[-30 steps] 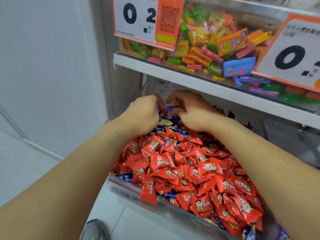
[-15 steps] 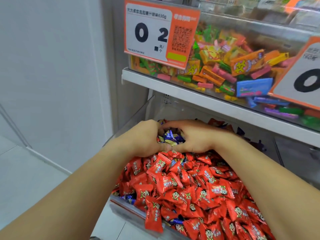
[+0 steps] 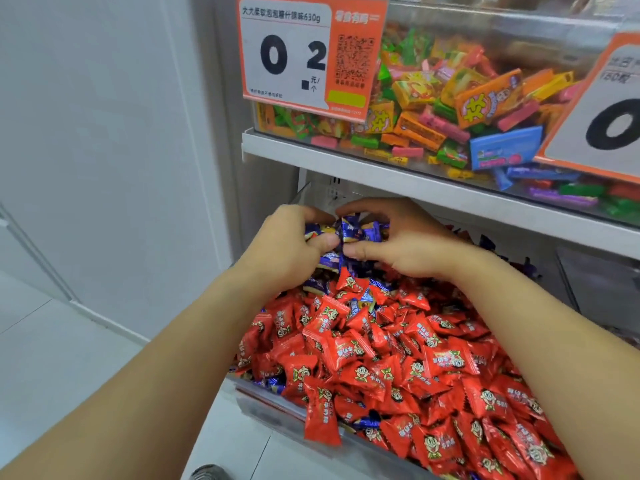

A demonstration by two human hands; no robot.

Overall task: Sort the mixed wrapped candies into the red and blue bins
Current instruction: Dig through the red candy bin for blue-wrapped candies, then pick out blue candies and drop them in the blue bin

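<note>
Together, a bunch of small blue foil-wrapped candies [image 3: 348, 230] sits cupped between both hands at the back of the lower bin, lifted just above the heap. The left hand [image 3: 287, 251] curls round the bunch from its side, thumb pressed against the wrappers; the right hand [image 3: 405, 244] mirrors it, fingers arched over the top and thumb tucked beneath, so each grip is closed around the blue candies. A few more blue wrappers hang or lie just under the hands. Below and toward the viewer spreads a deep pile of red plastic-wrapped candies [image 3: 381, 358] printed with a cartoon face, with scattered blue ones showing at the left edge. The pile fills a clear plastic bin [image 3: 277, 408], one red piece drooping over its front lip. Above, a white shelf edge [image 3: 398, 181] carries another clear bin of multicoloured gum packs [image 3: 450, 109], fronted by an orange-and-white price card [image 3: 304, 53].
</note>
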